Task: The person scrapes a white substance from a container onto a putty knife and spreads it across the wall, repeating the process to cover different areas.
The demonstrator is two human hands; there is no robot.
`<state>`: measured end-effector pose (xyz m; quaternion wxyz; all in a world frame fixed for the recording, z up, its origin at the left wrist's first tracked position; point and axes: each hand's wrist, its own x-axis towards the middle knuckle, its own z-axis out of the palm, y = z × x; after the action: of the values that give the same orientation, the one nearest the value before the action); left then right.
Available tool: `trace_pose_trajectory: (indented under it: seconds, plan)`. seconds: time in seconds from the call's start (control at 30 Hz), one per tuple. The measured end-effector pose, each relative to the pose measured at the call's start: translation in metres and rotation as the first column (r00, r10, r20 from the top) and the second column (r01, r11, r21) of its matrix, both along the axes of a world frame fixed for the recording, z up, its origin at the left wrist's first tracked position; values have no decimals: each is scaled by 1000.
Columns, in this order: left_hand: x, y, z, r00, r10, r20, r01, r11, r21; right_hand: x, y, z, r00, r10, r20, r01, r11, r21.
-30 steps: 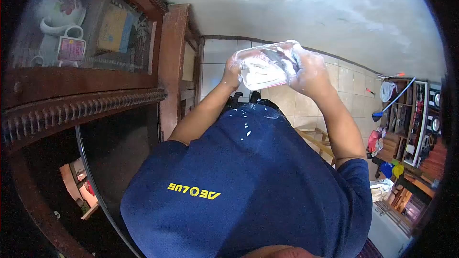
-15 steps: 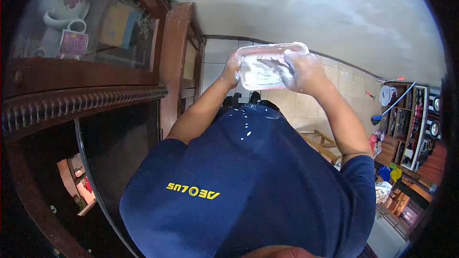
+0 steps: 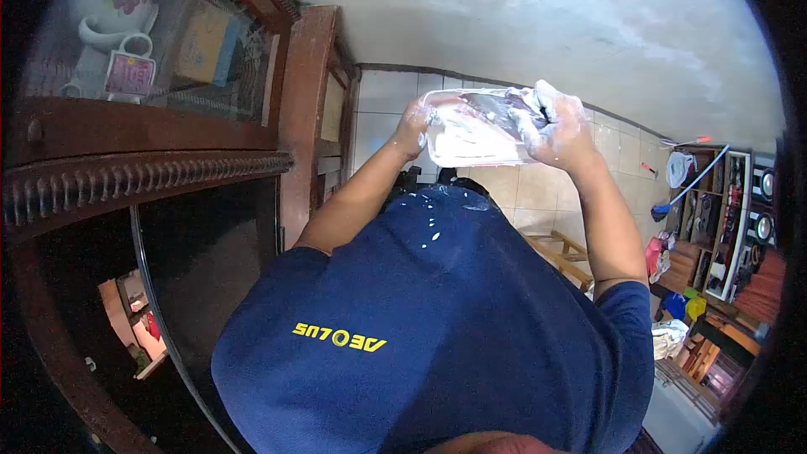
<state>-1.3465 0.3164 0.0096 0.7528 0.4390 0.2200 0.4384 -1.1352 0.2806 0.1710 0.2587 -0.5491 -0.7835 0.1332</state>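
A clear plastic container (image 3: 475, 139) with white paste smeared inside is held up in front of my chest. My left hand (image 3: 414, 129) grips its left end, with some white on the fingers. At the right end is my right hand (image 3: 559, 128), thickly coated in white paste, its fingers bent around something dark that I cannot make out. White drops dot the front of the dark blue shirt (image 3: 420, 303).
A wall (image 3: 521, 17) with pale patches stands ahead, above a tiled floor (image 3: 538, 189). On the left is a wooden glass cabinet (image 3: 311, 92) with crockery. A wooden stool (image 3: 567, 256), shelves (image 3: 706, 219) and a blue-handled broom (image 3: 702, 175) are at the right.
My right hand has moved slightly right, its fingers lifting from inside the container towards its right edge. The container has shifted a little right and tilted.
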Motion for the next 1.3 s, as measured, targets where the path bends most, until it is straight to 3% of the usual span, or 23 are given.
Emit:
trace_pose_trajectory:
  seconds: [0.07,0.17,0.23,0.27,0.3,0.33,0.37,0.43,0.47,0.5,0.57,0.6,0.7,0.83,0.87,0.9,0.93,1.03,1.1,1.17,1.2,1.23,1.3]
  plan:
    - [2,-1,8,1000,2,17,-2,1000,11,1,-4,-4,997,-9,71,9,1000,1]
    - [6,-3,13,999,15,-29,-12,996,93,-10,-8,-21,958,214,188,-262,921,288]
    - [10,-4,10,995,34,-91,-19,987,160,-10,-11,-44,966,156,207,-168,985,41]
    - [12,-6,8,1000,-1,-21,2,1000,31,-9,-9,-46,966,155,207,-167,985,41]
    - [13,-9,5,998,-29,49,33,994,-102,-8,-7,-49,957,176,229,-160,983,-85]
    - [12,-9,2,998,-46,46,51,993,-105,-8,-7,-51,949,198,245,-147,966,-212]
    - [13,-11,3,998,-52,45,57,993,-107,-5,-8,-55,951,192,243,-141,967,-214]
    - [15,-11,6,999,-42,8,42,999,-16,7,-8,-58,961,88,264,-107,992,60]
    - [14,-7,5,996,-7,-93,25,982,189,13,-9,-58,988,41,147,-71,977,201]
    - [12,-8,4,996,1,-91,15,983,185,9,-11,-42,988,51,148,-80,977,197]
    - [7,-10,2,993,35,-115,-17,988,154,5,-14,0,985,35,168,-24,998,-65]
    - [8,-4,0,990,44,-131,-13,974,228,6,-12,6,985,71,158,-47,988,-149]
    - [10,-7,15,998,-39,-54,45,992,121,7,-13,-27,968,157,195,-157,988,-16]
    - [10,-9,12,998,-54,29,53,998,46,5,-13,-40,964,142,226,-123,988,-97]
    - [9,-7,21,998,-51,-42,59,978,202,4,-17,-41,977,69,203,-46,992,-116]
    - [11,-9,15,998,-53,-45,61,979,194,1,-20,-40,983,-8,181,33,990,-138]
    - [16,-10,6,998,-62,-27,66,985,162,-1,-13,-36,957,82,279,36,918,-395]
    - [17,-12,8,993,-121,-8,121,984,132,-11,-19,-40,967,118,226,-47,954,-296]
    - [16,-16,13,992,-125,21,120,980,157,-11,-21,-33,959,107,263,-11,940,-342]
    - [18,-15,-9,987,-159,31,156,984,86,-6,-22,-34,949,117,291,-49,971,-233]
    - [18,-14,-10,983,-181,-31,183,978,98,-15,-14,-3,943,160,292,-21,904,-427]
    - [18,-13,-10,975,-203,-91,212,971,107,-12,-13,10,943,162,291,-24,904,-427]
    - [15,-9,0,991,-135,14,131,978,159,-2,-17,25,954,79,290,2,963,-271]
